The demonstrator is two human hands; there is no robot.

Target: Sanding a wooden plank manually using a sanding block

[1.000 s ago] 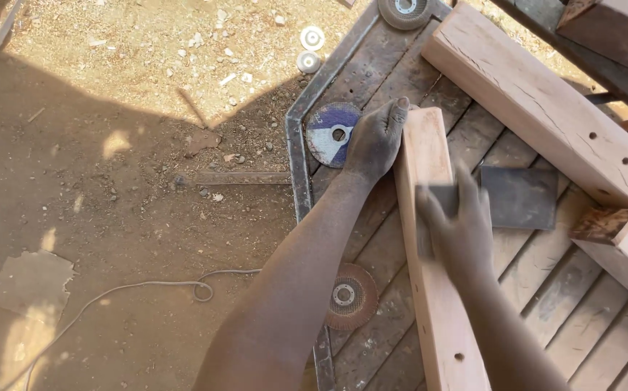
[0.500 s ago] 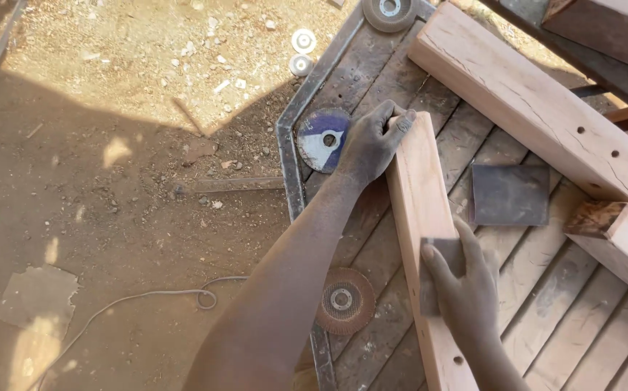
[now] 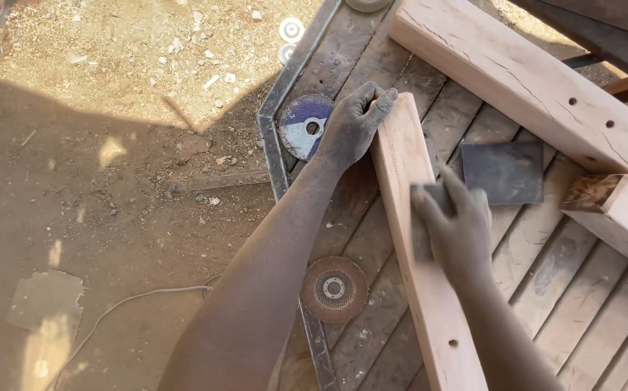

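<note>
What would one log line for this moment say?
left hand: steadies wooden bar | right hand: presses sandpaper piece on bar | nearby: spare sandpaper sheet, two discs on slatted table

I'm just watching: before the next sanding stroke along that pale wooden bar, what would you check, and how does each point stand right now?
1. Left hand steadies the wooden bar at its far end: ok.
2. Right hand presses the sandpaper piece flat on the bar: ok.
3. Bar rests on the slatted work surface: ok.
4. Purple cutting disc beside the left hand, off the bar: ok.
5. Spare dark sandpaper sheet clear of the stroke: ok.
6. Sandpaper wear: cannot tell.
</note>
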